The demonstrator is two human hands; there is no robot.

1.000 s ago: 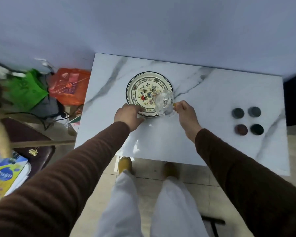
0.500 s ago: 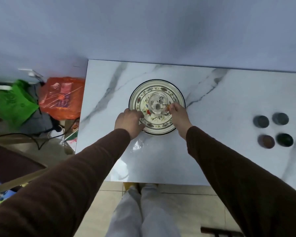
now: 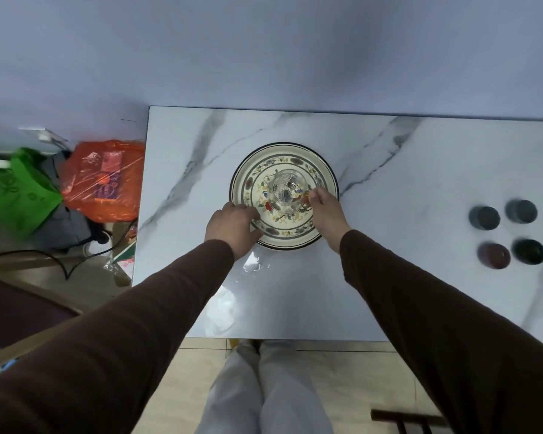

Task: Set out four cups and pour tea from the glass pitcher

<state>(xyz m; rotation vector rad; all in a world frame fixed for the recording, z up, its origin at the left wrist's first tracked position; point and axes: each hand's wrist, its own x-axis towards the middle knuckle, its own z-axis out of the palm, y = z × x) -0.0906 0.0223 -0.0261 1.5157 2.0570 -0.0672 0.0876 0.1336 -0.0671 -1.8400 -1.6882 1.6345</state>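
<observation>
A clear glass pitcher (image 3: pixel 283 191) stands in the middle of a round floral plate (image 3: pixel 325 170) on the white marble table (image 3: pixel 389 292). My right hand (image 3: pixel 326 208) is closed on the pitcher's handle at its right side. My left hand (image 3: pixel 232 225) grips the plate's near-left rim. Several small dark cups sit in a cluster at the table's right: two grey ones (image 3: pixel 484 218) (image 3: pixel 521 211) behind, a brown one (image 3: pixel 494 255) and a dark green one (image 3: pixel 529 251) in front.
Left of the table, on the floor, lie an orange plastic bag (image 3: pixel 104 180), a green bag (image 3: pixel 19 192) and cables (image 3: pixel 60 261). A wall runs along the table's far edge. My legs stand at the table's near edge.
The pitcher went from hanging over the plate's near-right rim to standing at the plate's centre. My right hand moved with it; my left hand stayed on the rim.
</observation>
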